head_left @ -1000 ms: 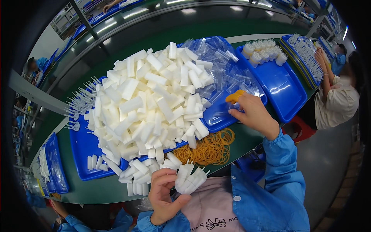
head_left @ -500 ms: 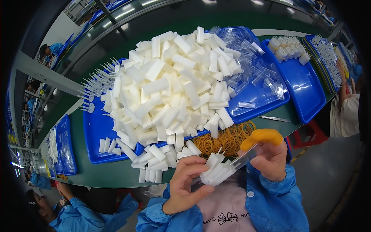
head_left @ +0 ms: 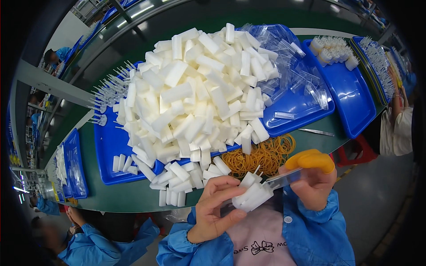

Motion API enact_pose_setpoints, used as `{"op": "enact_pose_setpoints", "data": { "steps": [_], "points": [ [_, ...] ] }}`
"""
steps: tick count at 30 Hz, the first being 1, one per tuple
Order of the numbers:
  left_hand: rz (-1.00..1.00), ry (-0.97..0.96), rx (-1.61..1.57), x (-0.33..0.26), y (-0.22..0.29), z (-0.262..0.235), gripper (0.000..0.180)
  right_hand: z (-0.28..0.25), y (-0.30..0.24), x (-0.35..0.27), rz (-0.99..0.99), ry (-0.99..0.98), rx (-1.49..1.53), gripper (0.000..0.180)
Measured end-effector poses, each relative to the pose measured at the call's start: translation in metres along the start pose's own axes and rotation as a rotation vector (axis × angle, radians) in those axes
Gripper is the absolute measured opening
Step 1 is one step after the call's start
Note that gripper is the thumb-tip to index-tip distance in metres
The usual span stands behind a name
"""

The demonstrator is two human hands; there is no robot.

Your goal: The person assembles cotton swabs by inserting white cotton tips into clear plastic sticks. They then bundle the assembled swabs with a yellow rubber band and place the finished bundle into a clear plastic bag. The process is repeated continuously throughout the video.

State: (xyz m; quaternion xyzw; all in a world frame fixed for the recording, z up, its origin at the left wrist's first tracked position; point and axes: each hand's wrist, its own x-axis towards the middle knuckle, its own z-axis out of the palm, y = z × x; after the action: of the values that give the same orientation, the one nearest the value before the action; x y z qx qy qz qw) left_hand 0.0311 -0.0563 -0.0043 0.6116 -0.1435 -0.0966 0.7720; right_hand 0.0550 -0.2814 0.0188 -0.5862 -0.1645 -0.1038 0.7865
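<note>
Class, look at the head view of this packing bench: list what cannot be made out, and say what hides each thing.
- The near half of the long blue tray: buried under the heap of white pieces.
- The bundle in the left hand: the fingers cover its lower end, so the count is unclear.
- The clear sleeve at the right hand: see-through, its open end hard to tell.
- The far-left trays: too small and bent by the fisheye rim.

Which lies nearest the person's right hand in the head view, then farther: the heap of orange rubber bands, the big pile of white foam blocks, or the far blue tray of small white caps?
From the right hand:
1. Heap of orange rubber bands, just up-left on the table.
2. Big pile of white foam blocks, farther up-left.
3. Blue tray of small white caps, farthest, upper right.
</note>
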Motion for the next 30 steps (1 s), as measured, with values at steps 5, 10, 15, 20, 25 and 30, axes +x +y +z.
{"op": "enact_pose_setpoints", "data": {
  "steps": [5,10,15,20,25,30],
  "points": [
    [-0.049,0.022,-0.036,0.001,0.002,0.005,0.045,-0.002,0.001,0.001,0.211,-0.008,0.089,0.042],
    [-0.053,0.037,0.01,0.003,0.006,0.006,0.045,-0.001,0.005,0.005,0.28,-0.027,0.203,0.042],
    [0.002,0.03,0.158,0.004,0.011,0.005,0.046,0.0,0.004,0.006,0.299,-0.026,0.207,0.042],
    [0.073,-0.016,0.208,0.008,0.019,0.007,0.042,0.002,0.001,0.008,0.255,-0.034,0.183,0.04],
    [0.074,-0.065,0.205,0.007,0.015,0.005,0.041,-0.001,-0.003,0.007,0.312,-0.087,0.146,0.038],
    [-0.079,0.152,-0.032,0.007,0.016,0.017,0.049,0.002,-0.001,0.004,0.261,-0.03,0.086,0.038]
  ]
}}
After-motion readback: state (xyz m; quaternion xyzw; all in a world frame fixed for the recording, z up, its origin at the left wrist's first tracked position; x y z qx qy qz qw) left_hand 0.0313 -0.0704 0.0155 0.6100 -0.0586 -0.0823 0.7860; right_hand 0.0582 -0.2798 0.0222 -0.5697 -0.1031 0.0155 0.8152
